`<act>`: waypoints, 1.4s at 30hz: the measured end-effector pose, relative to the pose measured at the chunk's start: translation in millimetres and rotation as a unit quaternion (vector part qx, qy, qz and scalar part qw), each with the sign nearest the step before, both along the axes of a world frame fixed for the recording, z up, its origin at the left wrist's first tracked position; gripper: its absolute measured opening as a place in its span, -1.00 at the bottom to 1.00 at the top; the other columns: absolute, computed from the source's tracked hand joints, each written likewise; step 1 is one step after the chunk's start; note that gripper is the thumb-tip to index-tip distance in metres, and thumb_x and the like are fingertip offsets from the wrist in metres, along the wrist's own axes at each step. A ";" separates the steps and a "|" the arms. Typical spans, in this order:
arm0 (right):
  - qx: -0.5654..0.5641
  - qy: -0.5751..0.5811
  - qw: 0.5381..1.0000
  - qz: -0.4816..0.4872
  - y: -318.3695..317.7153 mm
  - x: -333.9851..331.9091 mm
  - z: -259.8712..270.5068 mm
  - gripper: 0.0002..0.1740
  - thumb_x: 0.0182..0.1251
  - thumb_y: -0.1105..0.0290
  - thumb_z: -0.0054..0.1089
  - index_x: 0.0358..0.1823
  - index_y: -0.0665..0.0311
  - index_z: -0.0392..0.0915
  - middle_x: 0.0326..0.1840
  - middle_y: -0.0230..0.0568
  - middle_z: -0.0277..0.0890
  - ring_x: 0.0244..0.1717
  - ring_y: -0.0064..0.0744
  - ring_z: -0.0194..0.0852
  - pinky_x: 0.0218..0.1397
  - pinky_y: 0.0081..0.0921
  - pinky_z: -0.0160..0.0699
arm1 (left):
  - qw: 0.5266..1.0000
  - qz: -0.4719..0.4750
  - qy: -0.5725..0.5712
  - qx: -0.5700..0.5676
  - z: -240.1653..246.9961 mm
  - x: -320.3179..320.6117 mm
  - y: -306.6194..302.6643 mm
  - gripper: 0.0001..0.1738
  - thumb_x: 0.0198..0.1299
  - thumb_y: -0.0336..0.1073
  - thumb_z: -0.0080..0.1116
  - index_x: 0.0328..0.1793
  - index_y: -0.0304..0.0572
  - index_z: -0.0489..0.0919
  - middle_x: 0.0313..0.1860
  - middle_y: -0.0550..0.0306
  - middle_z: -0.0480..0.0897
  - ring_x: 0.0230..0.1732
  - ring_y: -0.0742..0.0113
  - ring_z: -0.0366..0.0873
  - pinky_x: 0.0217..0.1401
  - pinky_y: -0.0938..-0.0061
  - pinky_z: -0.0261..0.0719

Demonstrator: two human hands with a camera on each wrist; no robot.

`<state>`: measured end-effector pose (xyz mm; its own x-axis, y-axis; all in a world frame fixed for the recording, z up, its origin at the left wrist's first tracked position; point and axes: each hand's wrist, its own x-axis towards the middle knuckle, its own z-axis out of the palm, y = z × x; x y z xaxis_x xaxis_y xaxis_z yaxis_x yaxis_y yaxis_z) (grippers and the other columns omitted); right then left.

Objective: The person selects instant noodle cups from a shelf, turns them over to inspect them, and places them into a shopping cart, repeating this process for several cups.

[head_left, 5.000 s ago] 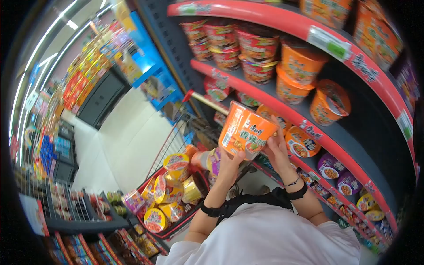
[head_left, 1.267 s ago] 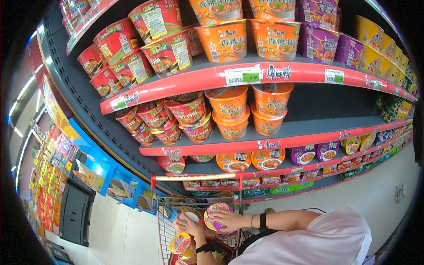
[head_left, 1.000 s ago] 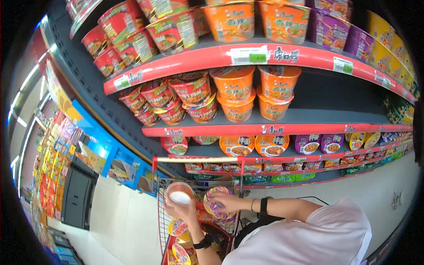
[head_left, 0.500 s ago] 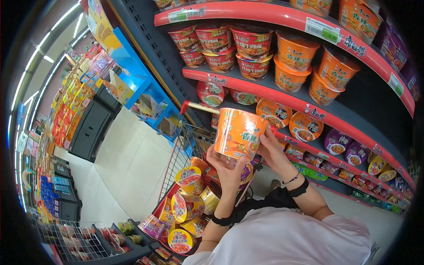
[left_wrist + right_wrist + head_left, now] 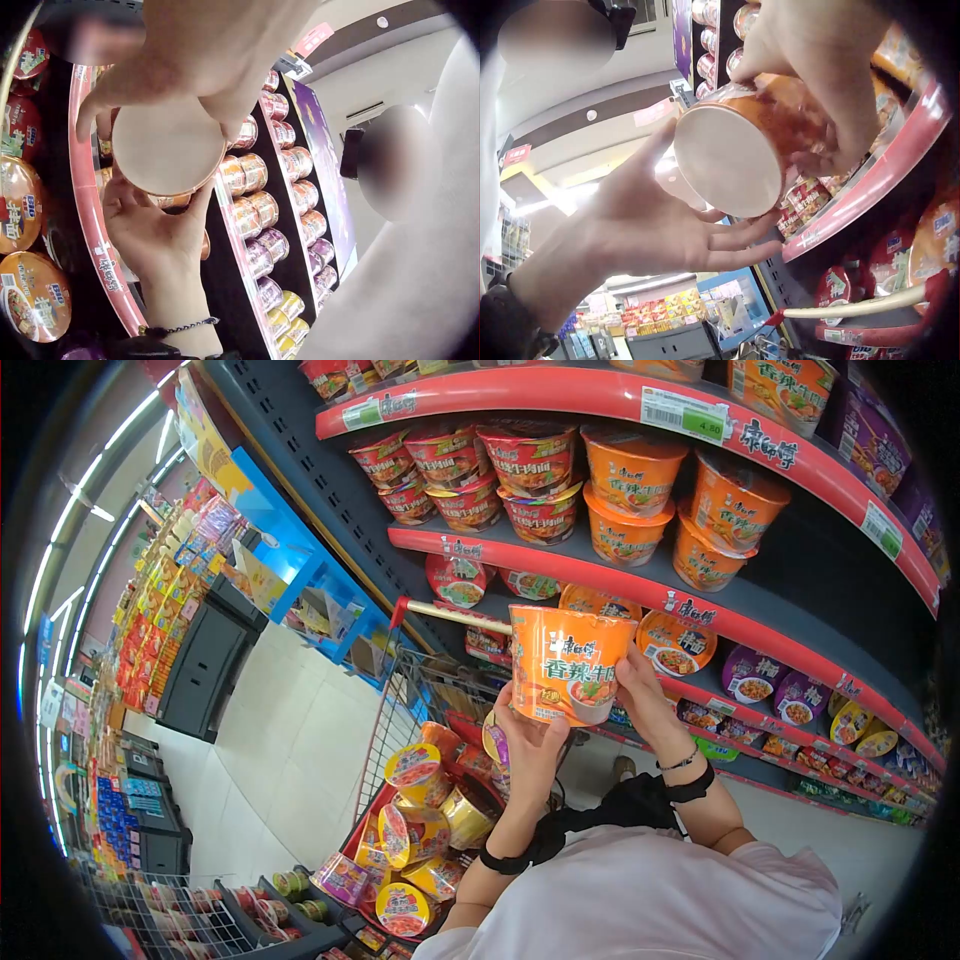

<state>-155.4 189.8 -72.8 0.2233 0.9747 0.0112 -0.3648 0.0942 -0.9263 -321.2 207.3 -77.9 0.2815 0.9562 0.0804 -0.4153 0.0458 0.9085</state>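
An orange instant noodle bucket (image 5: 568,660) is held up by both hands in front of the shelves, its printed front facing the head camera. My left hand (image 5: 530,755) grips it low on the left, thumb against the lower edge. My right hand (image 5: 648,700), with a beaded bracelet at the wrist, holds its right side. The right wrist view shows the bucket's white base (image 5: 727,161), with the left hand's fingers (image 5: 739,240) spread along its edge. In the left wrist view the base (image 5: 169,146) sits between the two hands.
Below left stands a shopping cart with a pale handle (image 5: 455,618), loaded with several noodle buckets (image 5: 412,835). Red-edged shelves (image 5: 560,573) curve across in front, carrying red cups (image 5: 540,510) and orange buckets (image 5: 625,525). A blue display stand (image 5: 300,575) is farther left.
About a second ago the left hand held a white-based cup over the cart and the right touched a purple-lidded bucket. Both hands have since come up with the orange bucket, whose front has turned toward me.
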 end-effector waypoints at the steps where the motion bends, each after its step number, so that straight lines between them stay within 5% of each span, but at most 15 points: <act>1: 0.010 -0.007 1.000 -0.003 -0.6 5.9 1.2 -0.04 0.21 -0.16 0.23 0.48 0.18 0.02 0.37 -0.20 0.22 0.37 -0.36 0.18 0.33 -0.38 0.23 | 1.000 0.000 0.000 0.002 0.5 4.1 0.8 -0.11 0.13 -0.36 0.28 0.42 -0.20 -0.10 0.36 -0.06 0.18 0.38 0.22 0.21 0.42 0.30 0.22; 6: 0.087 -0.022 0.996 -0.012 -3.3 45.1 8.4 0.08 0.07 -0.07 0.42 0.47 0.28 0.02 0.38 -0.17 0.22 0.39 -0.33 0.15 0.38 -0.34 0.20 | 0.994 -0.038 0.010 0.101 13.9 26.3 8.8 0.06 -0.05 -0.25 0.47 0.43 -0.28 -0.06 0.38 -0.08 0.16 0.42 0.20 0.15 0.44 0.28 0.18; 11: 0.139 -0.252 0.957 -0.022 -13.6 79.2 13.4 0.25 -0.22 0.18 0.66 0.48 0.36 0.00 0.40 -0.13 0.19 0.42 -0.33 0.13 0.41 -0.33 0.16 | 0.977 -0.044 0.124 0.165 24.2 56.3 12.6 0.14 -0.23 -0.30 0.58 0.41 -0.30 0.00 0.30 -0.05 0.25 0.32 0.20 0.29 0.32 0.32 0.32; 13: 0.144 -0.274 0.951 -0.021 -18.9 93.1 18.3 0.13 -0.07 0.21 0.57 0.47 0.35 0.02 0.41 -0.13 0.19 0.42 -0.32 0.14 0.41 -0.31 0.15 | 0.973 -0.042 0.154 0.168 24.2 68.8 18.6 0.12 -0.23 -0.34 0.57 0.40 -0.30 0.02 0.24 -0.04 0.29 0.26 0.22 0.34 0.27 0.35 0.38; 16: 0.138 -0.084 0.987 0.013 -16.9 121.4 12.0 -0.33 0.37 0.27 0.17 0.42 0.34 0.15 0.34 -0.15 0.31 0.38 -0.36 0.20 0.41 -0.37 0.14 | 0.975 -0.047 0.137 0.171 25.4 90.3 21.5 0.09 -0.22 -0.37 0.56 0.38 -0.30 0.03 0.24 -0.04 0.30 0.25 0.25 0.34 0.26 0.37 0.37; 17: 0.139 -0.085 0.987 0.009 -16.2 130.4 14.8 -0.33 0.37 0.27 0.17 0.42 0.34 0.15 0.34 -0.15 0.31 0.38 -0.36 0.20 0.41 -0.37 0.14 | 0.975 -0.044 0.135 0.172 24.4 97.2 22.8 0.08 -0.21 -0.37 0.55 0.38 -0.29 0.03 0.23 -0.04 0.30 0.25 0.25 0.34 0.26 0.38 0.37; 20: 0.086 -0.188 0.964 -0.167 -8.5 150.5 31.6 -0.55 0.43 0.34 0.05 0.28 0.36 0.31 0.20 -0.12 0.42 0.25 -0.39 0.34 0.33 -0.41 0.27 | 0.982 -0.052 0.106 0.147 10.2 117.1 23.1 0.09 -0.21 -0.37 0.55 0.38 -0.29 0.01 0.23 -0.05 0.30 0.24 0.25 0.34 0.27 0.38 0.36; 33: 0.069 -0.254 0.944 -0.201 46.9 225.2 27.1 -0.58 0.39 0.31 0.10 0.20 0.34 0.40 0.14 -0.07 0.48 0.20 -0.33 0.41 0.31 -0.43 0.28 | 0.977 -0.070 0.127 0.156 -0.5 151.5 17.4 0.17 -0.21 -0.33 0.57 0.42 -0.31 -0.07 0.25 -0.07 0.28 0.26 0.23 0.33 0.31 0.35 0.33; 42: 0.060 -0.132 0.971 -0.191 66.5 246.6 23.2 -0.50 0.47 0.15 -0.01 0.26 0.37 0.37 0.24 -0.10 0.43 0.32 -0.35 0.30 0.39 -0.51 0.15 | 0.969 -0.060 0.117 0.210 15.9 193.7 37.4 0.21 -0.23 -0.28 0.58 0.44 -0.35 -0.07 0.29 -0.11 0.19 0.34 0.14 0.22 0.36 0.28 0.27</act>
<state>91.2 256.3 -49.6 0.5427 0.8091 0.2253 -0.0339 0.2891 -0.9567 -127.5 244.7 -62.0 0.4453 0.8125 0.3763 -0.2110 -0.3132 0.9260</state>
